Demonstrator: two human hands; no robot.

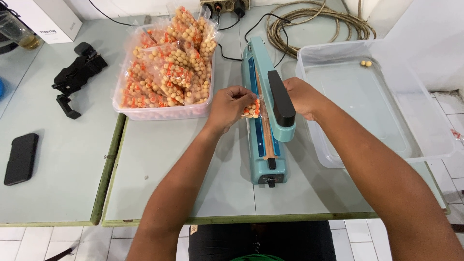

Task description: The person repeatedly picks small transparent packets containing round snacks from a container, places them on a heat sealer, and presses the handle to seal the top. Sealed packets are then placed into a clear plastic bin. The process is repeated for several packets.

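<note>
Fingers of the left hand (231,104) pinch a small clear bag of round snacks (252,109), holding it at the sealing bar of the teal heat sealer (263,140) in the middle of the surface (159,164). The right hand (302,96) sits on the far side of the sealer's black handle (281,99), and its fingertips seem to meet the bag's open edge, though the handle hides how that grip closes. The bag looks light and soft, with thin, slippery film and loose pieces inside that shift and could crush under a hard squeeze. It is best held at the empty film near the mouth, kept flat and taut from both sides. Far left of the sealer stands a clear tub (164,112) heaped with filled bags. To the right is a clear plastic bin (425,145), nearly bare, with two loose snack balls (366,63) at its far end. A black phone (21,158) lies near left.
</note>
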